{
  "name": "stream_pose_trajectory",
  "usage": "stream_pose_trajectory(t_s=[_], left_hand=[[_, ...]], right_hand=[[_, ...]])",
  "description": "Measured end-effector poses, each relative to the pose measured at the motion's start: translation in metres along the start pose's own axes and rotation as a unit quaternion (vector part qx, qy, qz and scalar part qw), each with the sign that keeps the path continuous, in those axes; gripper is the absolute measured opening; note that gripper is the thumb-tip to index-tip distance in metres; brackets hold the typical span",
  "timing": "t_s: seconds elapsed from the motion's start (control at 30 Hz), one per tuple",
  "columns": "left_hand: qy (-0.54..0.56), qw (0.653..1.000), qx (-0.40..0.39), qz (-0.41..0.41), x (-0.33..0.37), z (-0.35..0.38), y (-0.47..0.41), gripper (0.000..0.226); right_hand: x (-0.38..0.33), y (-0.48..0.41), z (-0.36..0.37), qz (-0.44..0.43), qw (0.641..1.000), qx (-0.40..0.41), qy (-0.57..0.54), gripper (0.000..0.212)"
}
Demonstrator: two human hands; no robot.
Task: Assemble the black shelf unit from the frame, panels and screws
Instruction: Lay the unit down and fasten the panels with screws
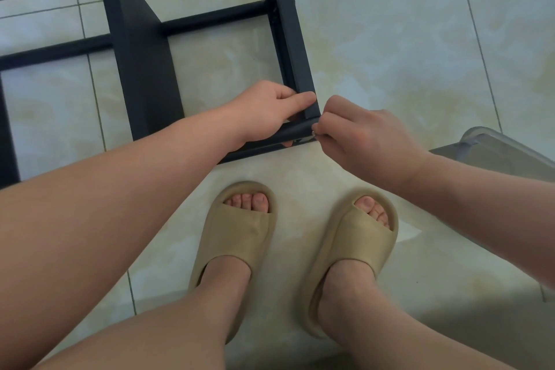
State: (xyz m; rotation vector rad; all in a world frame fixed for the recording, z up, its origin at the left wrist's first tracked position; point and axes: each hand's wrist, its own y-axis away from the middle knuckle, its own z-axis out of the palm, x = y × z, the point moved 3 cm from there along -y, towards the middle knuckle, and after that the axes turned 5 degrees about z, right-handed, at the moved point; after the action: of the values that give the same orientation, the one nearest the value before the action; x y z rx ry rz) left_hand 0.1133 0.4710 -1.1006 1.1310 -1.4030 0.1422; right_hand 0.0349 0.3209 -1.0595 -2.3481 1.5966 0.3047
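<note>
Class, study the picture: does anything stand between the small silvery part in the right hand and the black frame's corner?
Nothing visible does. The right hand pinches the silvery part right at the near corner of the black frame; the left hand grips that corner from the other side.

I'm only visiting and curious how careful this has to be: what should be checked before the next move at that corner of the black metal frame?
1. Left hand grips the black metal frame at its near corner: ok.
2. Right hand pinches a small silvery piece against that corner: ok.
3. Piece lined up with its hole: cannot tell, fingers hide it.
4. Tan slide sandals stand apart from the frame: ok.
5. Clear plastic box on the right holds what's needed: cannot tell, contents don't show.
</note>
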Motion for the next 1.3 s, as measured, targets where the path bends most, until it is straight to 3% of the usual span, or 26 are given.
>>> stream_pose_trajectory(t_s=[0.23,0.43,0.53,0.9,1.3], left_hand=[[0.005,1.0,0.001,0.003,0.0,0.0,0.0,0.045],[0.012,1.0,0.0,-0.007,-0.001,0.0,0.0,0.045],[0.011,1.0,-0.001,-0.007,-0.001,0.0,0.001,0.04],[0.006,1.0,0.003,-0.005,-0.001,0.0,0.001,0.039],[-0.015,1.0,0.018,0.001,0.009,-0.006,-0.013,0.047]], right_hand=[[-0.003,0.0,-0.002,-0.001,1.0,0.017,0.008,0.015],[-0.001,0.002,-0.002,-0.016,1.0,-0.006,0.012,0.006],[0.003,0.002,-0.003,-0.023,1.0,-0.013,0.011,0.013],[-0.003,-0.001,-0.002,-0.019,0.999,0.023,0.02,0.017],[0.007,-0.014,-0.008,0.006,1.0,-0.011,0.003,0.008]])
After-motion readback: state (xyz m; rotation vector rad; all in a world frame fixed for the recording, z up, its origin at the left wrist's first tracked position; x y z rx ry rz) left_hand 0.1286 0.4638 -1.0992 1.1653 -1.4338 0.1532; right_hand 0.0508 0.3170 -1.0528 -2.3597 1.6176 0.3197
